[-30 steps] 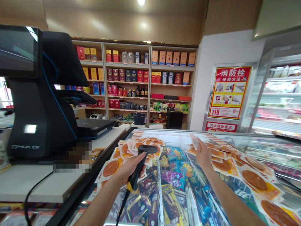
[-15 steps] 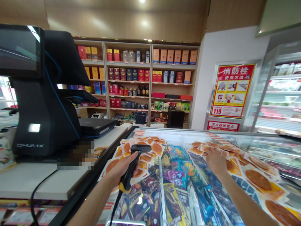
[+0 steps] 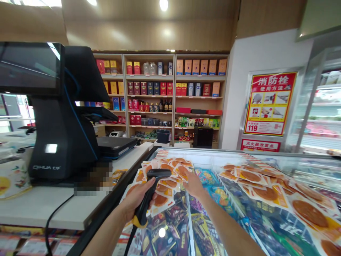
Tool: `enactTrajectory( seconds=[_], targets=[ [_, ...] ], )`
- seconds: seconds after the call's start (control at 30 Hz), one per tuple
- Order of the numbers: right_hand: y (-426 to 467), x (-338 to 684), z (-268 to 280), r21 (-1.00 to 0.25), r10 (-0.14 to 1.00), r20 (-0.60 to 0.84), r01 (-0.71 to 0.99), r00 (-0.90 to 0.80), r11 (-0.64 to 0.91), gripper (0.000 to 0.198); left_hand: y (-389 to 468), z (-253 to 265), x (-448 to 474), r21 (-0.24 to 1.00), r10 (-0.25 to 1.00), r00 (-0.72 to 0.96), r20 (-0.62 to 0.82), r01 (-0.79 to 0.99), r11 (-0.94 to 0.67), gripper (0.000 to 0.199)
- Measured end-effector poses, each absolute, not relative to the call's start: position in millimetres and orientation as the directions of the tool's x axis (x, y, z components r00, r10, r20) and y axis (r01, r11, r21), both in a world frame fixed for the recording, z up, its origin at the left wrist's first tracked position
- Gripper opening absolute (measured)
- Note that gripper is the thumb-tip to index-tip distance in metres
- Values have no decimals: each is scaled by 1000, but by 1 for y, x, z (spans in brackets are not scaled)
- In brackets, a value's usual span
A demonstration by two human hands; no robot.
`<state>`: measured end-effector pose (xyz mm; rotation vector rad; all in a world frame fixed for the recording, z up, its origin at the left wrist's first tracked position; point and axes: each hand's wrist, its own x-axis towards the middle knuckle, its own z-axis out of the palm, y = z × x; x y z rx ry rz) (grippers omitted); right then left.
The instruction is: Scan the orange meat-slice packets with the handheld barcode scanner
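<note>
My left hand (image 3: 140, 197) is wrapped around the handle of a black and yellow barcode scanner (image 3: 145, 202), whose head points over the left pile of packets. That pile holds flat clear-and-white food packets (image 3: 161, 200), each showing a round orange-brown slice, spread on the glass of a chest freezer. At its right edge, my right hand (image 3: 194, 184) has its fingers closed on a packet (image 3: 182, 171); the fingertips are partly hidden. A second pile of the same packets (image 3: 250, 176) is spread over the right side of the glass.
Under the freezer glass (image 3: 170, 245) lie colourful ice cream wrappers, split by white wire dividers. To the left, a black point-of-sale terminal (image 3: 61, 142) stands on a white counter (image 3: 66, 209). A cable (image 3: 50, 220) hangs over its edge. Shelves (image 3: 174, 99) of boxes stand behind.
My right hand has moved left from the right pile to the left pile's edge, uncovering packets on the right. My left hand still holds the scanner. The view has shifted slightly.
</note>
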<state>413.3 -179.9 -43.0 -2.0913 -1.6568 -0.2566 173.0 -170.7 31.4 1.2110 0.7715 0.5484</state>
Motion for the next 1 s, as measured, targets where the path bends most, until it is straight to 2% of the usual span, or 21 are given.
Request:
enactTrajectory(
  seconds=[0.1, 0.17, 0.33, 0.4, 0.53, 0.63, 0.7, 0.77, 0.87, 0.93, 1.0],
  targets=[
    [-178, 414, -45, -246, 857, 403, 940, 321, -236, 32, -173, 33, 173, 961, 731, 641, -234, 40, 273, 41],
    [-184, 421, -41, -270, 819, 424, 917, 387, -294, 33, -176, 34, 175, 963, 722, 653, -228, 42, 266, 41],
    [-205, 450, -23, -477, 654, 508, 815, 561, -329, 36, -186, 38, 183, 963, 682, 699, -214, 35, 266, 39],
    [-210, 458, -19, -520, 662, 510, 810, 549, -271, 34, -188, 38, 188, 963, 660, 720, -212, 40, 265, 39],
    [-210, 457, -30, -407, 799, 488, 901, 351, -147, 46, -190, 37, 193, 969, 646, 739, -189, 35, 244, 39],
    [-204, 447, -42, -321, 860, 416, 933, 294, -163, 52, -190, 38, 191, 968, 651, 733, -197, 39, 249, 40],
    [-201, 442, -45, -289, 868, 389, 936, 308, -202, 43, -191, 39, 189, 966, 658, 726, -199, 31, 258, 39],
    [-202, 441, -43, -283, 848, 396, 925, 352, -252, 31, -191, 40, 187, 965, 670, 715, -199, 25, 260, 39],
    [-206, 449, -32, -307, 779, 442, 891, 444, -334, 35, -191, 41, 186, 965, 675, 709, -202, 25, 263, 39],
    [-210, 461, -25, -368, 706, 494, 858, 507, -358, 38, -191, 41, 188, 962, 665, 719, -204, 23, 272, 39],
    [-213, 473, -21, -468, 635, 546, 828, 547, -311, 36, -191, 40, 191, 961, 650, 732, -204, 23, 276, 40]
  ],
)
